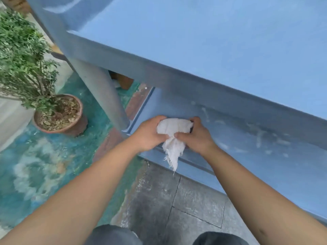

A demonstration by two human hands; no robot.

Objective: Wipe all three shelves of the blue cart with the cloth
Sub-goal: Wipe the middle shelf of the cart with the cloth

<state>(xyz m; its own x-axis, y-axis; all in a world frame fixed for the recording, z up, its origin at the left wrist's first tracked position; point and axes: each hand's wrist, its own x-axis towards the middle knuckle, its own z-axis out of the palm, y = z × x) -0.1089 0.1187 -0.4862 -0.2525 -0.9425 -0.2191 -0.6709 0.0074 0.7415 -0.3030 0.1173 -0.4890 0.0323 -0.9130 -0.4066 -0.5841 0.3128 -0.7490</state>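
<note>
The blue cart fills the upper right, its top shelf [212, 41] above a lower shelf [247, 135] marked with pale dusty streaks. A white frayed cloth [174, 128] is bunched over the lower shelf's front left part, one ragged end hanging past the front rim. My left hand [150, 133] grips the cloth's left side and my right hand [196, 135] grips its right side, thumbs meeting at the middle. Whether the cloth touches the shelf I cannot tell. No third shelf is visible.
A blue round cart leg [106, 96] stands just left of my hands. A potted shrub [58, 114] sits on the teal painted floor at left. Grey paving slabs [177, 200] lie below the cart, and my knees show at the bottom edge.
</note>
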